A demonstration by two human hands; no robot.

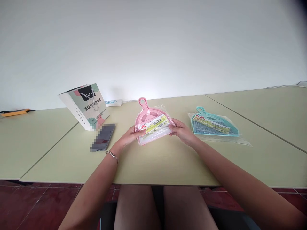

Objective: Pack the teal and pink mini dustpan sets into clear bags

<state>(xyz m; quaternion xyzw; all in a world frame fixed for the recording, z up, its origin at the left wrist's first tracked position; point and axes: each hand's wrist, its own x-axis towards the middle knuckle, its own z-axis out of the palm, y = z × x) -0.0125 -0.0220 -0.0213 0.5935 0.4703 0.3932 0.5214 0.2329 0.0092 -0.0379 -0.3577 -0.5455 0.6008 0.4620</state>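
Between my two hands is a pink dustpan (pixel 149 114) in a clear plastic wrapper, its looped handle pointing away from me. A yellow-green printed label lies across its front, with something whitish under the wrapper along the near edge. My left hand (pixel 129 136) grips its left side, thumb on top. On the opposite edge, my right hand (pixel 180 130) is closed with the thumb over the label's end. The fingers underneath are hidden. A turquoise dustpan (pixel 233 131), also wrapped and labelled, with grey bristles visible inside, lies on the table to the right of my right hand.
A printed paper bag (pixel 97 107) with a rope handle leans at the left. Before it lies a dark phone (pixel 106 135), partly pixelated. Behind the bag is a white power strip (pixel 114 103). An orange object (pixel 15 112) sits far left on the pale table (pixel 163 166). A wall stands behind.
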